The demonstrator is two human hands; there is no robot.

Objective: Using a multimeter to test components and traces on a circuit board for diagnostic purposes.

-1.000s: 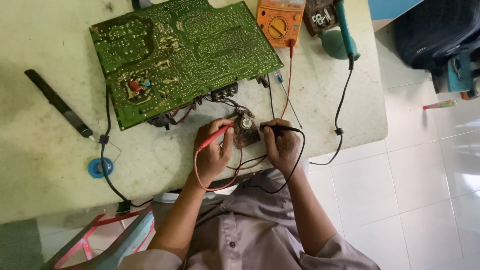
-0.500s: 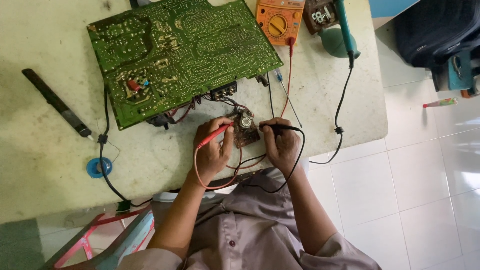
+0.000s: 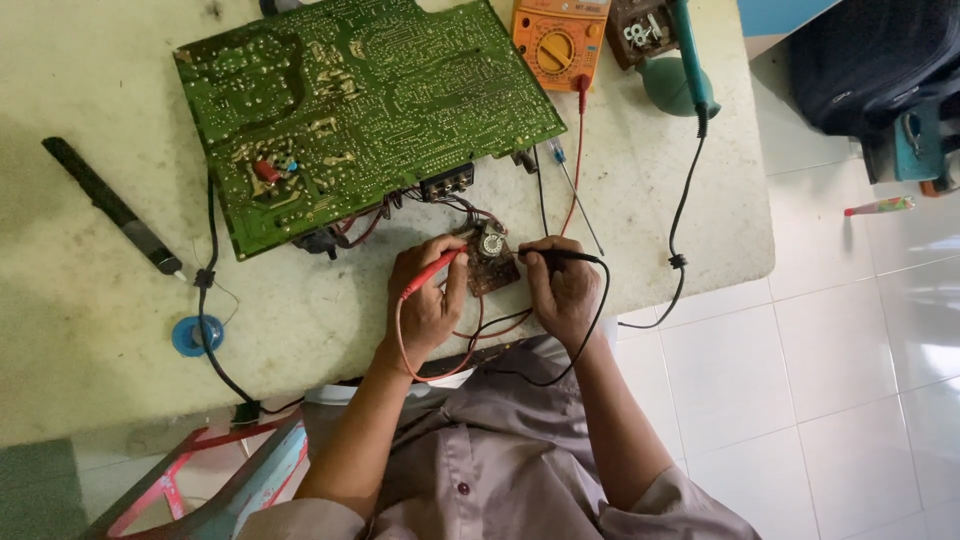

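The left hand [image 3: 425, 305] has its fingers clamped on a red probe [image 3: 432, 274], tip aimed toward 2 o'clock at the small board [image 3: 490, 260]. The right hand [image 3: 562, 290] has its fingers closed on a black probe [image 3: 548, 255], tip pointing toward 9 o'clock at the same board. That board lies on the bench [image 3: 90, 340] between the two hands, near the front edge, wired to the big green board [image 3: 360, 105] lying at 11 o'clock from it.

The orange meter [image 3: 560, 42] sits at 12 o'clock near the far edge, its red and black leads running down to the hands. A teal tool [image 3: 680, 65] with a black cord is just to the meter's right. A thin screwdriver [image 3: 572, 190] lies at 1 o'clock from the small board, a black pen-like tool [image 3: 110, 205] well off at 9 o'clock, and a blue disc [image 3: 195, 335] at 8 o'clock.

To probe well, I judge both wrists should rest on the bench so the tips stay still, each tip on one joint only without bridging neighbours. The slack red lead loops under the left palm; keeping it loose avoids tugging the probe off its point. The meter is far from the hands, so hold contact steady while glancing up.
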